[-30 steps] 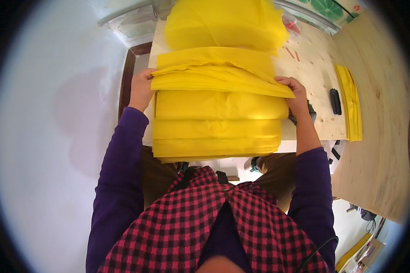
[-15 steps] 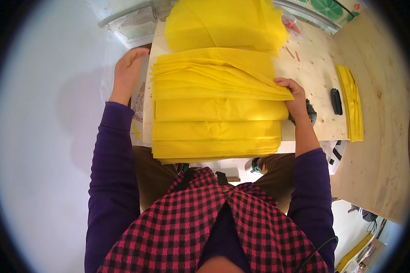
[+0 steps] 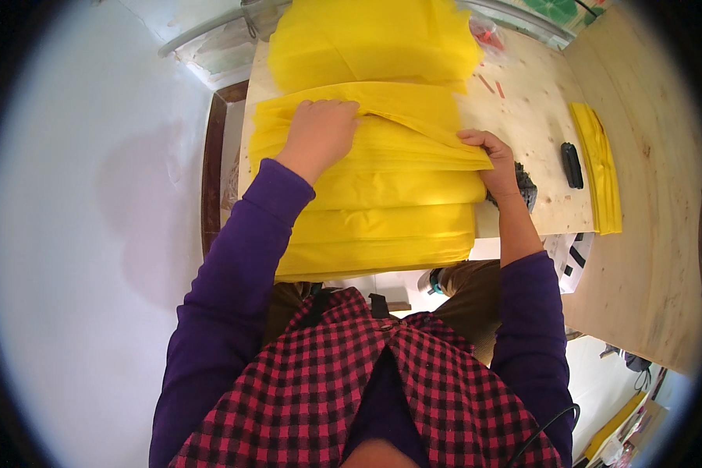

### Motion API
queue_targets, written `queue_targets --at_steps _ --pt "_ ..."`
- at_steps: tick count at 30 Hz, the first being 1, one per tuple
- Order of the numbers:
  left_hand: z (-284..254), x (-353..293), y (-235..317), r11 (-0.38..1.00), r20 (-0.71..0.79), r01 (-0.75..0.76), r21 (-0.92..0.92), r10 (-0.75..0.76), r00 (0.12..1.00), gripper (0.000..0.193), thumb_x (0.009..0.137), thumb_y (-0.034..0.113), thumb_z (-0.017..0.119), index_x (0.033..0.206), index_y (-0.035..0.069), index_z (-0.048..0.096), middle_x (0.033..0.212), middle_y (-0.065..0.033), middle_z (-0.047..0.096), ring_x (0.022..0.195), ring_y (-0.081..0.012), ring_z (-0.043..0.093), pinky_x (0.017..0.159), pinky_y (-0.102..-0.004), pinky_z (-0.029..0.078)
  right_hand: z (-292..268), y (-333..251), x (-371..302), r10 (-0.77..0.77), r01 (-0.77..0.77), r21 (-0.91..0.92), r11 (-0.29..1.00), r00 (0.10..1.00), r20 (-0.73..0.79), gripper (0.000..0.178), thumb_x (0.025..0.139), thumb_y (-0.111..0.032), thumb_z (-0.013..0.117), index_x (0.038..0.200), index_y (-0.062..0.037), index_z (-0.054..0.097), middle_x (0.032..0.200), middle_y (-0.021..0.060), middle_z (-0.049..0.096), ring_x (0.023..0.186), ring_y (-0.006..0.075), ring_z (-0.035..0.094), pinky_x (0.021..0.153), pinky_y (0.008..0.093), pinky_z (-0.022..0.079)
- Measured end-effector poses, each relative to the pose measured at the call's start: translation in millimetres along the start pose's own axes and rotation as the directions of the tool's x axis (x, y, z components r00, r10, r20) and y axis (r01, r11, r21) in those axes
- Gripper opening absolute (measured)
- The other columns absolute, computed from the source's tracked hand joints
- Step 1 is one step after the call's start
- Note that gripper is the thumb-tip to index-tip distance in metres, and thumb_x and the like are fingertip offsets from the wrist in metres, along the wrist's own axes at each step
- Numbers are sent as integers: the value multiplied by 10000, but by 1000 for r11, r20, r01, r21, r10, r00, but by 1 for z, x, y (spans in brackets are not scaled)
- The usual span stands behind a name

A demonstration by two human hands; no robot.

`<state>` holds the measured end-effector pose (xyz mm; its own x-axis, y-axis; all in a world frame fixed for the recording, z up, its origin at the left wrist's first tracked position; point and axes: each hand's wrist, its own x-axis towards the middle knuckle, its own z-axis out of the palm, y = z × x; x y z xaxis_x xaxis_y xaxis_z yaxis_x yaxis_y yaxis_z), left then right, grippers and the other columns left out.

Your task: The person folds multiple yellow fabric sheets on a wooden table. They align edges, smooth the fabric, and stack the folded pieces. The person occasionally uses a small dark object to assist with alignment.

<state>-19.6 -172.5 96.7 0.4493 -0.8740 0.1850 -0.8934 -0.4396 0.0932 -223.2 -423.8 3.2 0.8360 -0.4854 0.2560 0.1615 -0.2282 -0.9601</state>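
Observation:
A stack of yellow fabric sheets lies in overlapping layers across the wooden table and over its front edge. On the upper layers rests my left hand, its fingers closed on a fold of the top sheet. At the stack's right edge my right hand pinches the corner of several sheets, thumb on top; the fingers beneath are partly hidden. Between the two hands the top sheet is raised in a slanting crease. Behind the stack is a second heap of yellow fabric.
A black object and a folded yellow strip lie on the right of the wooden table. Small red strips lie near a clear plastic bag. A dark mesh-like thing sits beside my right wrist. A white wall stands at left.
My left hand has come from beyond the stack's left side onto the upper sheets and closed on the fabric. My right hand keeps its hold at the right corner.

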Motion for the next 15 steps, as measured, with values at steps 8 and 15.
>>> queue_targets --at_steps 8,15 --pt "32 -26 -4 982 -352 -130 136 171 920 277 778 87 561 1040 93 651 1031 -31 667 916 -215 597 784 -372 430 2 -6 -1 36 -36 26 999 999 -1 197 796 119 632 922 -30 650 1091 61 674 989 151 613 912 264 483" --pt "38 -34 -4 980 -424 -123 158 180 887 295 772 87 567 1057 96 644 1067 -12 659 937 -199 587 793 -375 422 2 -3 0 76 -76 17 997 997 -1 159 812 93 636 915 -28 641 1088 60 674 1000 154 608 913 268 481"
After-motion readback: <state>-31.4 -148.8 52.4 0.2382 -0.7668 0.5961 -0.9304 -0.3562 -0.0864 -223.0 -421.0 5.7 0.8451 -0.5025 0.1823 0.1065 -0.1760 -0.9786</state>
